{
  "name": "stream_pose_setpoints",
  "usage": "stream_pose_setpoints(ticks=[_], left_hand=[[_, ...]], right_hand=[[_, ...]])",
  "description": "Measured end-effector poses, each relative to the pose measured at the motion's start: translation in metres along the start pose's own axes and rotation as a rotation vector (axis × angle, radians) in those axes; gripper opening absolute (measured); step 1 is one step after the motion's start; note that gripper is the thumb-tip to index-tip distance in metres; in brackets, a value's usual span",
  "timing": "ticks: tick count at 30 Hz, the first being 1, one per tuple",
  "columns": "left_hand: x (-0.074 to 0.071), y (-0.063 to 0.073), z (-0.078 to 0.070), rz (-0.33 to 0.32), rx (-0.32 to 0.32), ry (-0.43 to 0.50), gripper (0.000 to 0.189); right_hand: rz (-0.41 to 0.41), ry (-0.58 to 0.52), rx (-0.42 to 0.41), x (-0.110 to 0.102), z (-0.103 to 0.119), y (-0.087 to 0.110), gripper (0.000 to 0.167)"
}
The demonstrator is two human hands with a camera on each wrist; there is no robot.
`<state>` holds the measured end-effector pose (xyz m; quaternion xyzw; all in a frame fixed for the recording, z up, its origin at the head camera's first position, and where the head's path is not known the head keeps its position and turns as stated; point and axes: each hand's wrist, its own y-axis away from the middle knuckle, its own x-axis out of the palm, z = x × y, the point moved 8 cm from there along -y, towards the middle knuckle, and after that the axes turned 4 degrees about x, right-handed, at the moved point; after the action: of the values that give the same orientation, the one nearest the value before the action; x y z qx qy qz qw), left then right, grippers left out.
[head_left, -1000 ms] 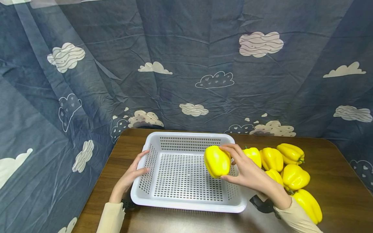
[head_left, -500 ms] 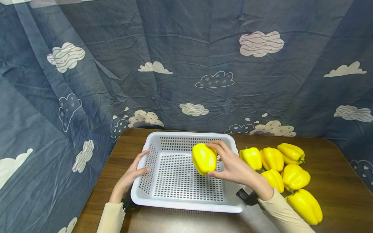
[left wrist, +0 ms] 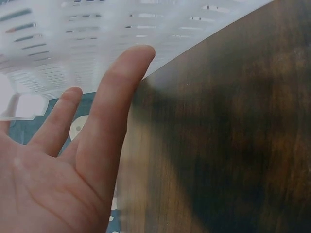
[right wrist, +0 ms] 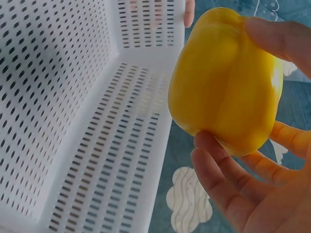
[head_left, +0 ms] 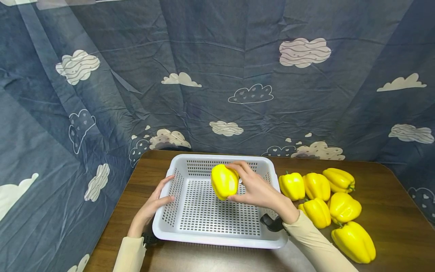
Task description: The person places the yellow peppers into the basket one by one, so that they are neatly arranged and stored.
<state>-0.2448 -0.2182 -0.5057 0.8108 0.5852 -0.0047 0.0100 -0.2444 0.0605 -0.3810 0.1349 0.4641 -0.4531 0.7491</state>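
A yellow bell pepper [head_left: 224,183] is held in my right hand [head_left: 253,189], raised over the white plastic basket [head_left: 217,241]. In the right wrist view, the thumb lies on one side of the bell pepper [right wrist: 223,82] and the fingers on the other. My left hand [head_left: 149,207] grips the left rim of the basket, with two digits reaching over it. In the left wrist view, that hand's other fingers [left wrist: 114,97] lie along the outside of the perforated wall. The basket floor shows bare around the raised pepper.
Several yellow bell peppers lie in a cluster on the brown wooden table [head_left: 384,196], right of the basket; the nearest pepper [head_left: 353,241] is at the front. Behind the table hangs a dark blue cloth [head_left: 204,105] with cloud prints.
My right hand has carried the bell pepper leftward and slightly up, from the basket's right side to above its middle. The left hand and the basket stay in place.
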Motion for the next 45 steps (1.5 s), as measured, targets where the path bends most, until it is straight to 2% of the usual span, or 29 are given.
stream_pose_setpoints(ticks=[12,24,33,45], left_hand=[[0.0,0.0,0.0,-0.002,0.004,0.001,0.07],[0.0,0.0,0.0,-0.009,0.0,-0.007,0.07],[0.0,0.001,0.0,0.0,0.0,-0.004,0.069],[0.0,0.0,-0.001,0.001,-0.001,-0.013,0.069]], right_hand=[[0.023,-0.05,-0.011,0.024,0.01,-0.027,0.082],[0.039,-0.084,0.015,0.053,0.009,-0.053,0.083],[0.034,-0.08,0.031,0.072,0.006,-0.067,0.083],[0.077,-0.056,0.078,0.102,-0.002,-0.08,0.085]])
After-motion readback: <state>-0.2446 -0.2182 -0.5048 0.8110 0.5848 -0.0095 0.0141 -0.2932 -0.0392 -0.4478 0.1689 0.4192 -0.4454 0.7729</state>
